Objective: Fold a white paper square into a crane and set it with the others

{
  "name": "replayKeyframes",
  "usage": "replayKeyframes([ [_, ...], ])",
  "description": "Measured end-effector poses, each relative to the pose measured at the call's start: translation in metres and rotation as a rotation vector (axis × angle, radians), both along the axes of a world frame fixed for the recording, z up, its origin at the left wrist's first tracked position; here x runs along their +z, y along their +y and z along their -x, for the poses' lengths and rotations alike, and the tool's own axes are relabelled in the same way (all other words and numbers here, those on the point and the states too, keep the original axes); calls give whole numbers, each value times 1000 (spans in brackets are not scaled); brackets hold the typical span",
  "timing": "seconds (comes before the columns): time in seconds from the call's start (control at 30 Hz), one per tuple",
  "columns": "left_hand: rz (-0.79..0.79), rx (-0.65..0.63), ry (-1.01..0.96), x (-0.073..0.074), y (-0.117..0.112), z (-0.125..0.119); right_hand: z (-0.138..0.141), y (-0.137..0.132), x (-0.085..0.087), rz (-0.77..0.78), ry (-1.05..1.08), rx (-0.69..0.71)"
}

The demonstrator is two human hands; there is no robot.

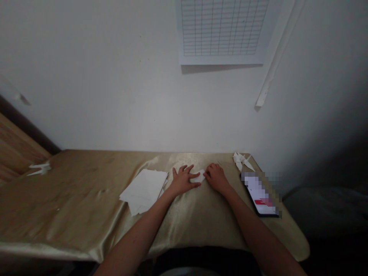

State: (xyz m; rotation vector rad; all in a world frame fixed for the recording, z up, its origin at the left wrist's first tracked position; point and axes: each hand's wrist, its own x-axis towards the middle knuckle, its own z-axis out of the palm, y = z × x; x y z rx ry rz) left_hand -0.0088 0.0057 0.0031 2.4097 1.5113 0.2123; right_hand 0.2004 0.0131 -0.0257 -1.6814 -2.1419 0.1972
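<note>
A small folded piece of white paper lies on the gold cloth between my two hands. My left hand rests with its fingers spread, the thumb and index finger reaching along the paper's left side. At the paper's right edge, my right hand has its fingers curled together and pinches the corner. Part of the paper is covered by my fingers. Left of my left hand lies a loose stack of white paper sheets.
A phone with a lit, partly blurred screen lies to the right. Folded white paper figures sit at the back right corner, another paper figure at the far left. The gold-clothed table meets a wall bearing a gridded sheet.
</note>
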Motion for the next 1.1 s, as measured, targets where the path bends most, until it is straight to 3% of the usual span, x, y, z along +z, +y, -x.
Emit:
replayKeyframes([
  [0.6, -18, 10, -3, -4, 2, 2, 13, -10, 14, 4, -157, -70],
  [1.1, -105, 50, -5, -12, -5, -3, 8, -5, 10, -41, -147, -61],
])
